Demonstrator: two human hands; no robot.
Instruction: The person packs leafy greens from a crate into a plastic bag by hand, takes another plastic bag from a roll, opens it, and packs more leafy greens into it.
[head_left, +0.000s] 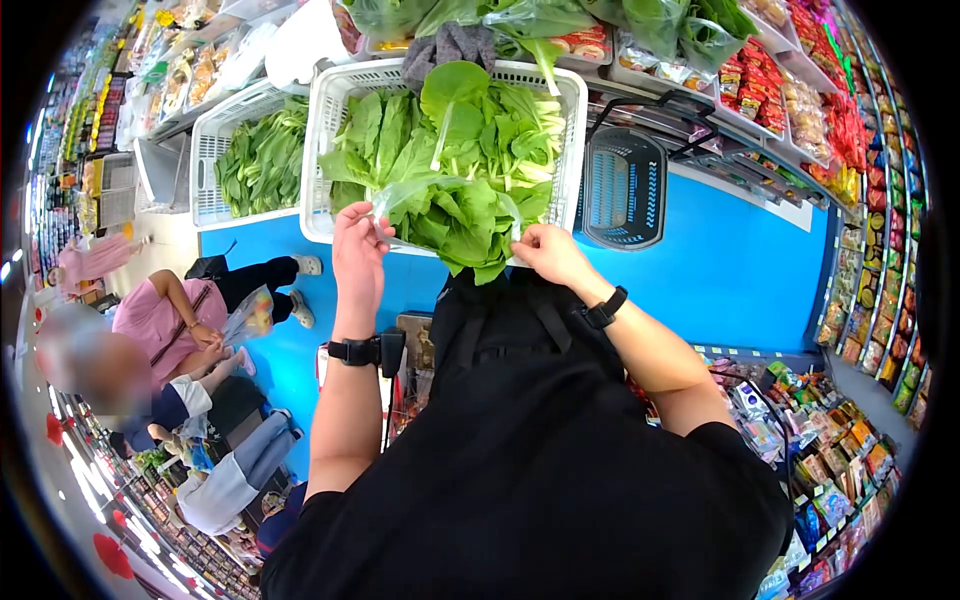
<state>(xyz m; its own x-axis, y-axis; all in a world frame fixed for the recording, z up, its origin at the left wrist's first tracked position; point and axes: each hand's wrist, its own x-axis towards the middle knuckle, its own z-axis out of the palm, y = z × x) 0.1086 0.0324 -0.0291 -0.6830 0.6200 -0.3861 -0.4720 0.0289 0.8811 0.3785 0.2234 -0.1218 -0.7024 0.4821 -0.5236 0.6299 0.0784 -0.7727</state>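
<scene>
A clear plastic bag (408, 188) is stretched between my hands around a bunch of leafy greens (468, 225). My left hand (360, 245) pinches the bag's left edge, with several fingers raised. On the other side, my right hand (552, 256) is closed on the bag's right edge, by the near rim of a white plastic basket (574, 110). More loose leafy greens (378, 130) fill this basket behind the bag. A dark grey cloth (448, 52) lies over its far rim.
Left of it stands a second white basket (205, 165) of darker greens. A black-and-blue shopping basket (625, 190) is at the right, above the blue floor (735, 260). Packaged goods line the shelves (875, 210). People, one in a pink top (165, 325), are at the left.
</scene>
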